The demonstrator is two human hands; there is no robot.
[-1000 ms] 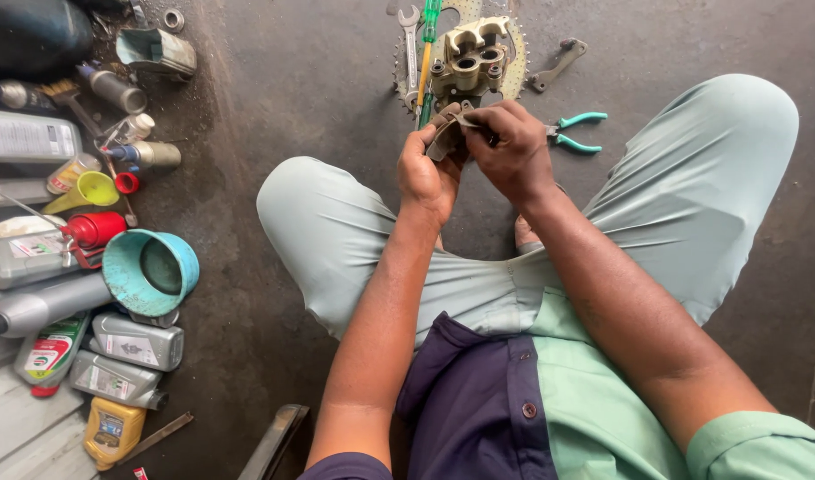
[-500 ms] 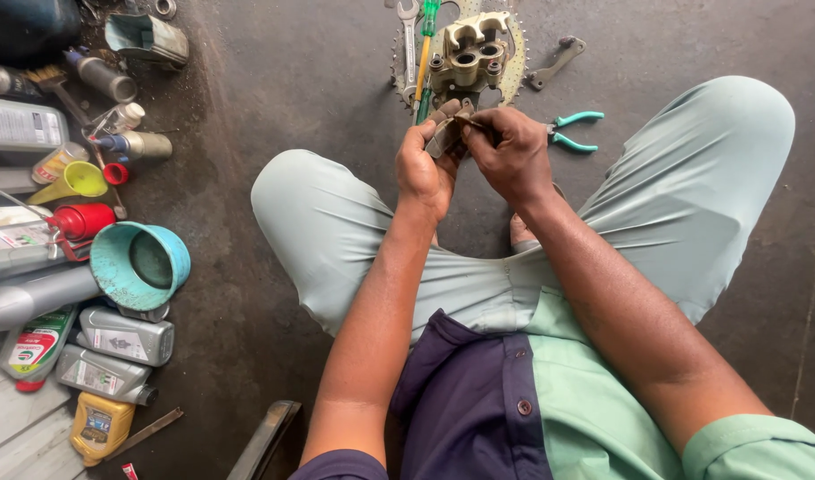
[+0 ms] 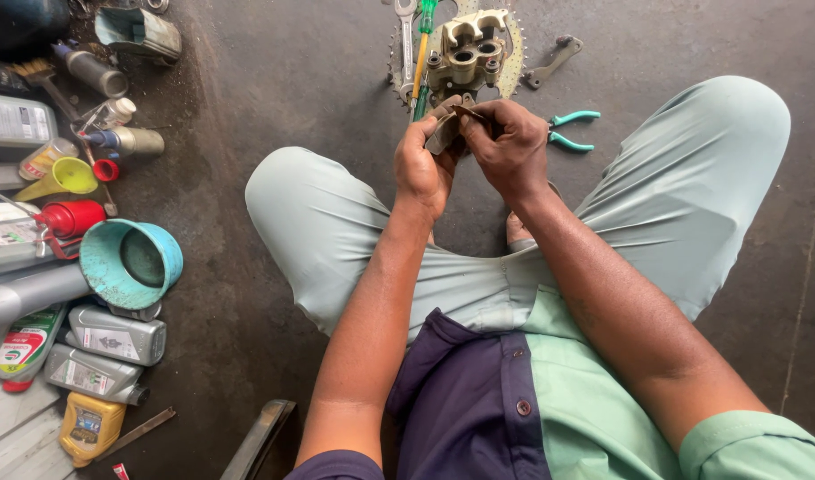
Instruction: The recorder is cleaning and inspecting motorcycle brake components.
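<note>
We sit cross-legged on the concrete floor point(image 3: 265, 107) and work a small flat metal part point(image 3: 444, 130) held up between both hands, just above our knees and just in front of the brake caliper point(image 3: 469, 55) that rests on a toothed sprocket point(image 3: 512, 64). The left hand point(image 3: 422, 167) has its grip clenched around the part's lower edge, thumb pressed against its face. The right hand point(image 3: 512, 147) pinches something thin and dark at the part's top corner; we cannot tell whether that is a clip, a spring or a slim tool.

To do this well, we judge that the left hand should stay the anchor, wrist braced and the part kept tilted toward our eyes, while the right does only small, controlled fingertip motions. Holding it low over the lap means anything that slips falls on cloth, not on the gritty floor.

Both forearms run forward from the body and converge, elbows tucked by the thighs, wrists bent slightly inward so the knuckles nearly touch.

A green-handled screwdriver point(image 3: 421, 53) and a spanner point(image 3: 405, 36) lie beside the caliper, and teal-handled pliers point(image 3: 569, 129) lie just right of the right hand. Well off to the left stand a blue funnel point(image 3: 130, 264), a yellow funnel point(image 3: 60, 178) and grey oil bottles point(image 3: 114, 333).
</note>
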